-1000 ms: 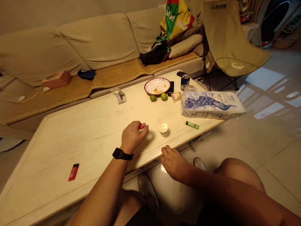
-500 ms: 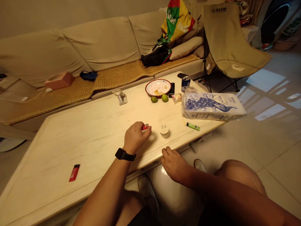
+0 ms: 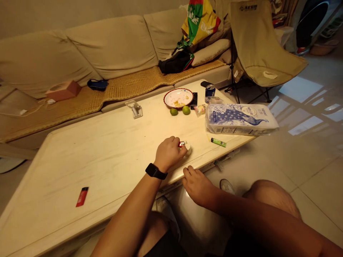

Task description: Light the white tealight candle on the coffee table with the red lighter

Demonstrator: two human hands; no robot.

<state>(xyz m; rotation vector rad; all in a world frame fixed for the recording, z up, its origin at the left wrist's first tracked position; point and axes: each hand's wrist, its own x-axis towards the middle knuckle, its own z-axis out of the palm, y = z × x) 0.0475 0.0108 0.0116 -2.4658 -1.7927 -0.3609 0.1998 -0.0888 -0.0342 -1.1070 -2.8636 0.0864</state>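
Note:
My left hand, with a black watch on its wrist, is closed on a red lighter. The lighter's metal end points at a small white round pot, which looks like a candle and is partly hidden behind my fingers. I cannot tell whether lighter and pot touch. At the front edge of the table, my right hand rests with its fingers curled together; nothing shows in them. Another red lighter with a black end lies far to the left. A green, black-ended stick-like item lies right of the pot.
A wrapped tissue pack overhangs the table's right end. Behind are a red-rimmed plate, two green limes, a blue can and a white stand. A sofa and a folding chair stand beyond.
My left hand has moved right with the red lighter, up to the white pot, and now covers part of it. My right hand has stayed at the table edge.

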